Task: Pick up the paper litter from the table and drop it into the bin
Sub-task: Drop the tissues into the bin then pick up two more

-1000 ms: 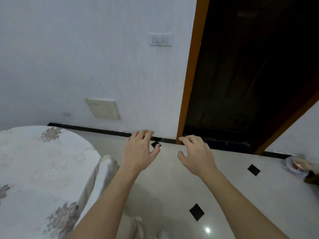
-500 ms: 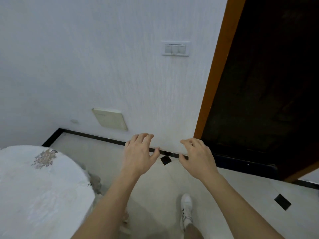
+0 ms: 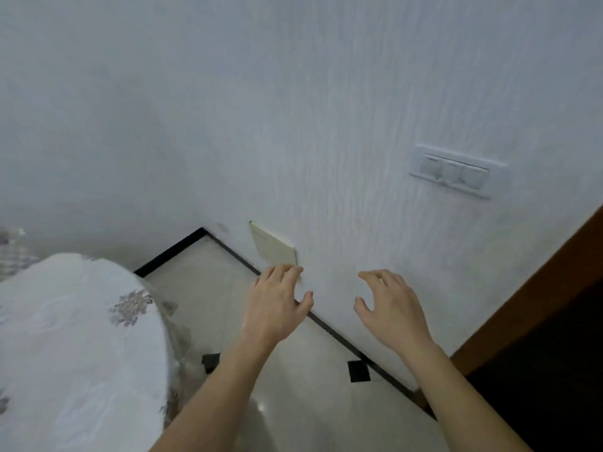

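View is swinging left compared with the two earlier frames: the dark doorway (image 3: pixel 554 370) is sliding off to the right edge, the switch plate (image 3: pixel 452 172) is drifting right, and the table (image 3: pixel 65 337) with its flowered cloth is taking up more of the lower left. The shoe seen half a second back is no longer showing. Left hand (image 3: pixel 277 305) and right hand (image 3: pixel 391 309) are hanging out in front over the floor (image 3: pixel 293 409), both released, fingers loosely spread and lightly bent, grasping nothing, much as before; the left hand's fingertips are overlapping the cream wall panel (image 3: pixel 274 247) in the picture, contact not determinable. Paper litter is not showing on the visible part of the cloth; bin is not in view. Judgement: the person is turning toward the table, so the pick-up is not yet starting.
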A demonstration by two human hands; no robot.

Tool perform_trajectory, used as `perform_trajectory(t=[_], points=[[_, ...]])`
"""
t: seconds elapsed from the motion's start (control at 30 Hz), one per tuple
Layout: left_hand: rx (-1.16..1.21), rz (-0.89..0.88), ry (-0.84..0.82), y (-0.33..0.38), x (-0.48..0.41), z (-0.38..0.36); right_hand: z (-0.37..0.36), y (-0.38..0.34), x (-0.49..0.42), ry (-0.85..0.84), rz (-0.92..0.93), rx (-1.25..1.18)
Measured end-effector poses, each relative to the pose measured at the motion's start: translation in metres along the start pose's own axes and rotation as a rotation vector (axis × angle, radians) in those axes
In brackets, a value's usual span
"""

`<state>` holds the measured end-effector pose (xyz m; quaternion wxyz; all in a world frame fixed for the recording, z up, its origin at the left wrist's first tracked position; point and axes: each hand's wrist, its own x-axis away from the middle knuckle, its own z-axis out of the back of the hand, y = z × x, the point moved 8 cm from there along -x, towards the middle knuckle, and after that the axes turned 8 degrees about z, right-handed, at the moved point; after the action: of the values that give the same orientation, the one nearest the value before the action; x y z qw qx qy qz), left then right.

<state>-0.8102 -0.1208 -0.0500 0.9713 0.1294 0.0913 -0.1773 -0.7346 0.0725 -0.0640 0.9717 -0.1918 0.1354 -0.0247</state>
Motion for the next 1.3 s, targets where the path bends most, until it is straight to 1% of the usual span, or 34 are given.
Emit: perform_trajectory(t=[0.23,0.4,0.5,0.7,0.9,1.03,1.13,1.3], points=[[-0.039,0.228,0.034,-0.056,-0.025,0.001,-0.042,-0.025,-0.085,-0.121,0.213,-0.044],[-0.087,0.398,0.06,-0.113,-0.032,0.005,-0.079,-0.063,-0.136,-0.196,0.342,-0.075],[-0.086,0.473,0.06,-0.147,-0.043,0.001,-0.099,-0.087,-0.167,-0.213,0.412,-0.086],[-0.078,0.571,0.097,-0.22,-0.088,0.001,-0.147,-0.137,-0.248,-0.258,0.517,-0.048],[-0.074,0.679,0.144,-0.321,-0.149,0.009,-0.197,-0.204,-0.347,-0.28,0.605,-0.056],[-0.072,0.723,0.159,-0.377,-0.185,0.013,-0.23,-0.241,-0.406,-0.29,0.63,-0.051],[-0.081,0.757,0.142,-0.413,-0.207,0.013,-0.253,-0.263,-0.438,-0.319,0.652,-0.055],[-0.095,0.807,0.16,-0.467,-0.236,0.015,-0.291,-0.298,-0.49,-0.359,0.67,-0.088]])
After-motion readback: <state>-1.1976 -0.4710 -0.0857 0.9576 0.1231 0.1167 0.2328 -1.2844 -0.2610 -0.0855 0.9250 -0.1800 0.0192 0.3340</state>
